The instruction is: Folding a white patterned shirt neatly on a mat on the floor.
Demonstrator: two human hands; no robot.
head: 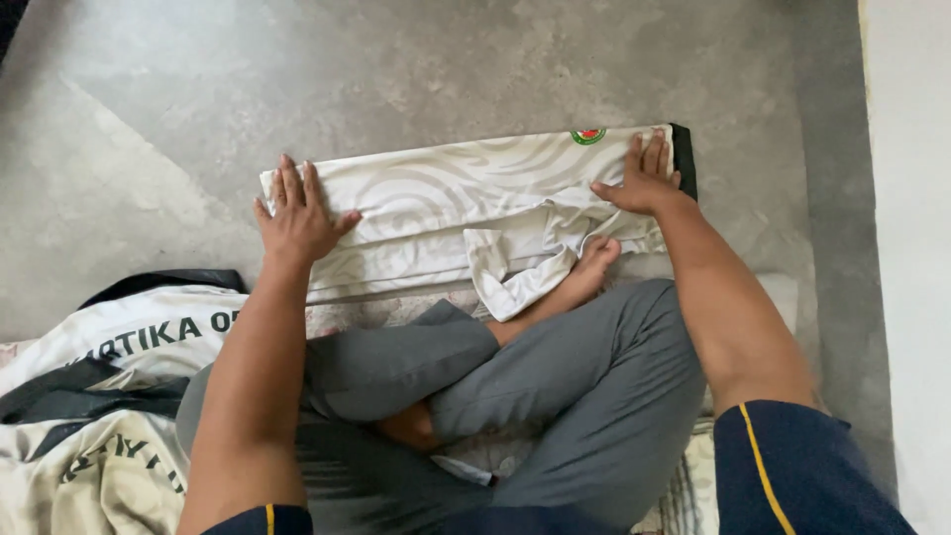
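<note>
A white patterned shirt (446, 198) lies folded into a long strip on the grey floor in front of my crossed legs. My left hand (295, 216) presses flat on its left end, fingers spread. My right hand (644, 178) rests flat on its right end, beside a black collar edge (683, 159) and a small round badge (587, 137). A loose sleeve (510, 267) hangs over my bare foot (592, 267). Neither hand grips anything.
A pile of white and black garments (99, 396) with dark lettering lies at my left knee. I sit cross-legged in grey trousers (555, 386) on a patterned mat (684, 495). A pale wall (911, 248) runs along the right.
</note>
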